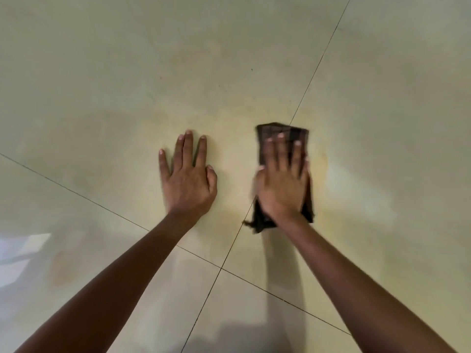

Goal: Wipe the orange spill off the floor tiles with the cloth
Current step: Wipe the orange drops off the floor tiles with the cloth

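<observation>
My right hand (281, 179) lies flat on the cloth (283, 135), long axis toward twelve; faint spill (325, 159) at three. Left hand (188, 179) is open, bracing.

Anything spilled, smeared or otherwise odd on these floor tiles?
Yes. A faint yellow-orange smear tints the pale glossy floor tiles between and beyond both hands, with a streak right of the dark checked cloth. The right hand presses that cloth flat; the left hand rests bare on the tile.
</observation>
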